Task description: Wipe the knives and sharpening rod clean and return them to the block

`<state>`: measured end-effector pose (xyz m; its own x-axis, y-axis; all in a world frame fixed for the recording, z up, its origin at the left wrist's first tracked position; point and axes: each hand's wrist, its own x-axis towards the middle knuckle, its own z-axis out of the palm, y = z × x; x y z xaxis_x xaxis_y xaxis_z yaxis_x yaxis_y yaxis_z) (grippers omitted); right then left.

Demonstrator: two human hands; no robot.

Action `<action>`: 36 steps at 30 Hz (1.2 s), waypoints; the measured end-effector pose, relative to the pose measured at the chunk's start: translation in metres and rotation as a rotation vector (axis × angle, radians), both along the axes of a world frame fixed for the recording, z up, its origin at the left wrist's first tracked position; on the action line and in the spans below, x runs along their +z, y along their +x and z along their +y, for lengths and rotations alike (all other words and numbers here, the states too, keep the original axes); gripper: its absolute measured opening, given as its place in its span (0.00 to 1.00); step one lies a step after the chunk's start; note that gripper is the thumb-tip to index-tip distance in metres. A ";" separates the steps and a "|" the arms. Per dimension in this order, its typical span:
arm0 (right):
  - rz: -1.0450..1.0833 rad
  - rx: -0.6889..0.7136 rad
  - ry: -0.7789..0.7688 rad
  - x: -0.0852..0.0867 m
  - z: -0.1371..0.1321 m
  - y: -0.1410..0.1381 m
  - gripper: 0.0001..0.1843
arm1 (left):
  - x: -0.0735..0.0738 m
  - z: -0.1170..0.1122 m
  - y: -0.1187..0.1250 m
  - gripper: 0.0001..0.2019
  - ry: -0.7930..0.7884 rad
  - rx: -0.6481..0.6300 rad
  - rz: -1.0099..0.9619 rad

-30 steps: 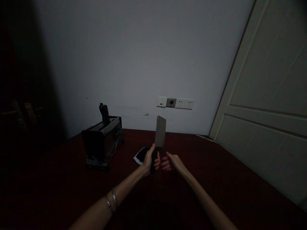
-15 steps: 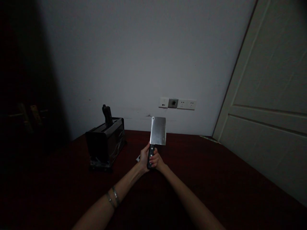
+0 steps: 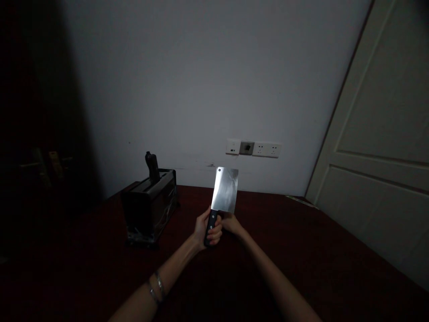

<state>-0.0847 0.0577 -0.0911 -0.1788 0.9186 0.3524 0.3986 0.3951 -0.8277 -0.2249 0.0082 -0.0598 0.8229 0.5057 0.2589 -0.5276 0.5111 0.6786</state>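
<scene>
My left hand (image 3: 208,229) is wrapped round the black riveted handle of a cleaver (image 3: 225,190). Its wide steel blade points up and away from me, tilted a little to the right, with a hole at the top left corner. My right hand (image 3: 231,222) is just behind the lower end of the blade; its fingers are hidden there, so I cannot tell whether they touch the cleaver. To the left stands a dark knife block (image 3: 149,210), its side streaked with shiny reflections. A black-handled tool (image 3: 153,167) sticks up from the top of it.
A dark red tabletop (image 3: 268,250) lies under my arms and reaches the pale wall. White and grey socket plates (image 3: 254,148) are set low on that wall. A pale panelled door (image 3: 378,156) stands on the right. Door handles (image 3: 55,163) show dimly on the left.
The cleaver has tilted to the right in my left hand. My right hand has come off the handle area and moved right, behind the blade. The view has shifted slightly.
</scene>
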 end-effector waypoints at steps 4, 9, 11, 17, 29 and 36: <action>0.135 -0.167 -0.028 0.026 0.009 0.041 0.14 | 0.000 0.002 -0.002 0.27 0.005 -0.028 0.014; 0.330 -0.500 0.083 0.079 0.007 0.090 0.22 | -0.005 0.004 0.000 0.28 -0.003 -0.037 -0.012; 0.370 -0.616 0.169 0.104 0.005 0.096 0.26 | -0.008 0.005 0.001 0.28 -0.015 -0.035 -0.022; 0.106 -0.497 0.689 0.152 0.001 0.069 0.17 | -0.013 0.008 0.002 0.29 -0.026 -0.029 -0.031; -0.579 0.047 0.813 0.127 -0.011 0.031 0.26 | -0.010 0.002 0.007 0.30 -0.033 -0.061 -0.080; -0.573 0.345 0.717 0.110 -0.044 0.037 0.32 | -0.009 -0.004 0.012 0.30 -0.037 -0.121 -0.056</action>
